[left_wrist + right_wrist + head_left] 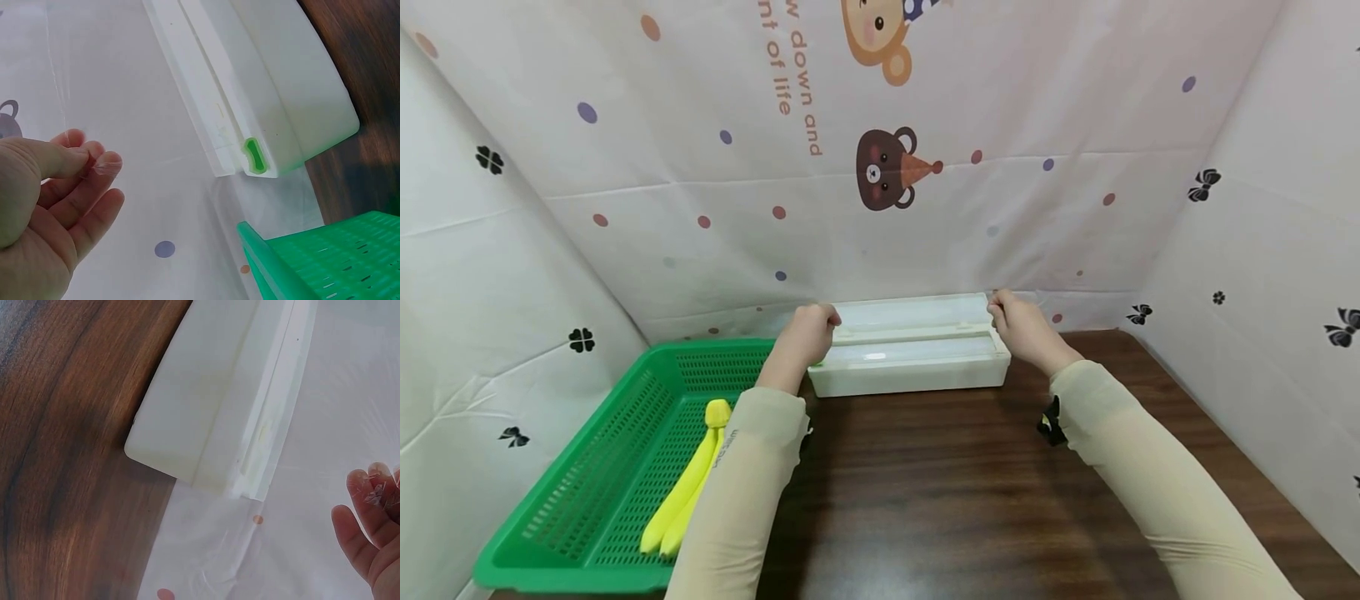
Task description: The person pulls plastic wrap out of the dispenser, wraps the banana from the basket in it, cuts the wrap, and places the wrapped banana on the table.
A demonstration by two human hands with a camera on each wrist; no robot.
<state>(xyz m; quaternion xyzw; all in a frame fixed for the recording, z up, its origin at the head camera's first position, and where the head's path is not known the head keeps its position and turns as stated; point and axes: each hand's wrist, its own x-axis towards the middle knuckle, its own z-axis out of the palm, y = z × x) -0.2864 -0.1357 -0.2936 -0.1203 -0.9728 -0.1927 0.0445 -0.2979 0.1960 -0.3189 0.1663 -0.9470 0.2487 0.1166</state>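
A long white cling film dispenser (910, 380) stands against the back wall, its lengthwise top partly see-through. My left hand (807, 335) is raised over its left end, thumb and fingertips pinching the edge of a clear sheet of cling film (108, 167). Above the right end, my right hand (1024, 330) has curled fingers, with crumpled clear film (376, 495) at the fingertips; its thumb is cut off in the right wrist view. The film between the hands is hard to make out. A green slider (255, 155) shows at the dispenser's left end.
To the left is a green plastic basket (625, 450) holding yellow bananas (688, 475), partly hidden by the left sleeve. Beneath everything lies a dark wooden table (940, 492). Printed white cloth (925, 242) hangs behind and on both sides.
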